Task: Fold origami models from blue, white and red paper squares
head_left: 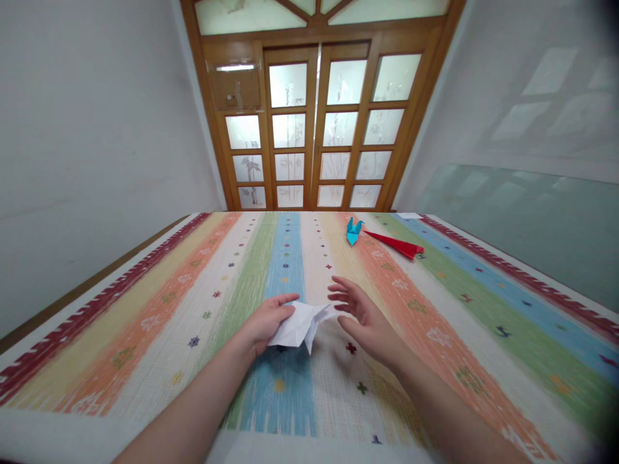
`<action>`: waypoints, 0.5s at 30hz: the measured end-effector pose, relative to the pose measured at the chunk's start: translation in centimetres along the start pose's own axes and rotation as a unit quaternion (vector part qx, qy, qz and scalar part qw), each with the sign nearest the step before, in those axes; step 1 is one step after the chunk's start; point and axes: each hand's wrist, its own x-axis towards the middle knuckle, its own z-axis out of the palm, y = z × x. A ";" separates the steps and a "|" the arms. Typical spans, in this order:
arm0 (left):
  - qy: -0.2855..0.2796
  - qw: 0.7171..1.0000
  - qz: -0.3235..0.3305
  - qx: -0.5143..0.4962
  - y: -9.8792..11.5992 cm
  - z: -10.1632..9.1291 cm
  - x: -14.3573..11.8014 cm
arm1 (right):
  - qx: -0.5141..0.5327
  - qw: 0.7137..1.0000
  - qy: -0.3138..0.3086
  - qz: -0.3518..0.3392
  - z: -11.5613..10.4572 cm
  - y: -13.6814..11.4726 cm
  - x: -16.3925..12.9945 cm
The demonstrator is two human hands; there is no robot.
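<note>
Wooden doors (316, 122) stand beyond the far edge of one table (46, 428), covered by one striped cloth (149, 309). Toward the near edge, around mid-width, left to right: one left hand (269, 319), thumb and fingers pinching the left side of one white folded paper (294, 326); one right hand (363, 317), fingers slightly spread and curled, thumb apart, at the paper's right tip, contact not determinable. Toward the far edge, right of centre, left to right: one blue paper crane (353, 234); one red folded paper piece (397, 245), slanted, narrow end near the crane, wide end toward the right edge
</note>
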 end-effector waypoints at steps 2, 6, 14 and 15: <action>-0.018 1.000 -0.008 0.013 -0.1 0.1 -0.1 | 0.018 0.998 -0.038 0.040 0.4 0.0 0.0; -0.033 0.999 -0.005 0.029 -0.2 0.0 -0.1 | 0.029 0.993 -0.087 0.079 1.0 -0.5 -0.1; -0.037 0.998 0.026 0.050 -0.3 -0.3 -0.2 | 0.118 0.968 -0.178 0.129 1.3 0.2 -0.4; -0.035 0.997 0.033 0.055 -0.4 -0.3 -0.2 | 0.118 0.967 -0.182 0.137 1.4 0.2 -0.5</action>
